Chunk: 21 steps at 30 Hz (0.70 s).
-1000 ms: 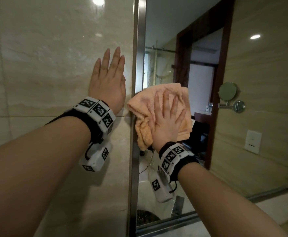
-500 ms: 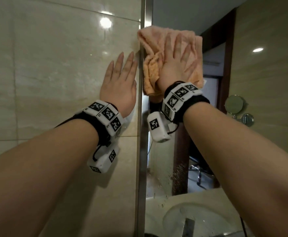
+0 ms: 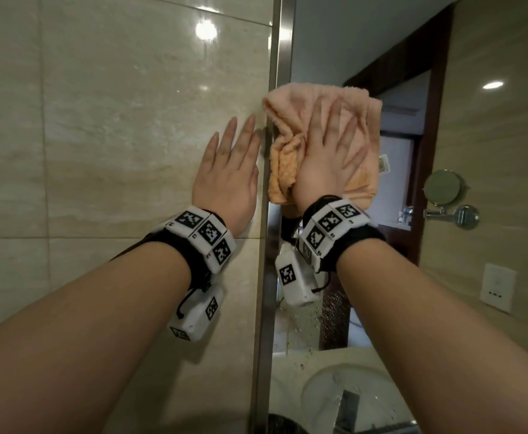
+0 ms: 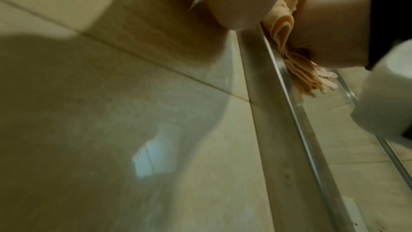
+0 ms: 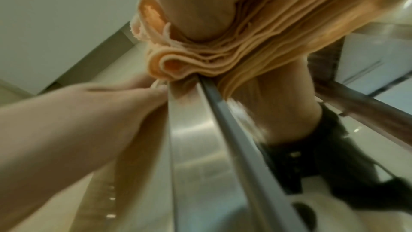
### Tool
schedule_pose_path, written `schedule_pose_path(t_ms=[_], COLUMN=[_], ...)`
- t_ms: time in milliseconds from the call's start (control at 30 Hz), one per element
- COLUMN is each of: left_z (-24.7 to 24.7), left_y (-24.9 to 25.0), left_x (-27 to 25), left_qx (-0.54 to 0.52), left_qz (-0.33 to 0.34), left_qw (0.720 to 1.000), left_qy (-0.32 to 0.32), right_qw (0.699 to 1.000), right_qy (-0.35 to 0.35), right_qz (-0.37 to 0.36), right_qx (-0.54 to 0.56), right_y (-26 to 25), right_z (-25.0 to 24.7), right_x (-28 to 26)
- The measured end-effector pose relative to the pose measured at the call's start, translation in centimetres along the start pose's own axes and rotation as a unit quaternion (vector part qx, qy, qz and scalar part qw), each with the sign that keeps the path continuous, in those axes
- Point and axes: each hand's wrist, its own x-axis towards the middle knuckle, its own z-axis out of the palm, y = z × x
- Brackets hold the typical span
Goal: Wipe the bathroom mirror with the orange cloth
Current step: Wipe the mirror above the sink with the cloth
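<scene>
Wiping under way: the right hand [image 3: 328, 161], fingers straight and spread, pressed the orange cloth [image 3: 291, 120] flat on the mirror [image 3: 366, 51] beside its metal frame [image 3: 283, 42]. At 9 o'clock, the left hand [image 3: 228, 180] lay flat on the tiled wall [image 3: 115, 120]. The next stroke probably calls for sustained pressure toward 3 o'clock.

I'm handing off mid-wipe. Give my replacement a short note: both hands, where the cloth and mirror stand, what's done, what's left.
Left hand: flat on the wall tile beside the mirror frame, holding nothing.
Right hand: fingers spread, pressing the orange cloth flat against the mirror at its left edge.
Done: cannot tell how much glass has been wiped.
Left: water spots show lower down by the frame; cover the glass to the right too.
</scene>
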Motion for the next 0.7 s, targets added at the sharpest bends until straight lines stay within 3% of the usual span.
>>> schedule_pose_path(t_ms=[333, 700], left_z=[0.8, 1.8], left_y=[-0.5, 0.4], left_x=[-5.5, -6.8], left_qx=[-0.015, -0.017], left_qz=[-0.026, -0.047], left_qw=[0.998, 0.997], left_qy=[-0.056, -0.063], right_qw=[0.999, 1.0], right_qy=[-0.021, -0.002], right_qz=[0.011, -0.003], right_qx=[-0.022, -0.029], right_y=[2.6, 4.2], right_z=[2.5, 4.1], right_x=[-8.4, -13.3])
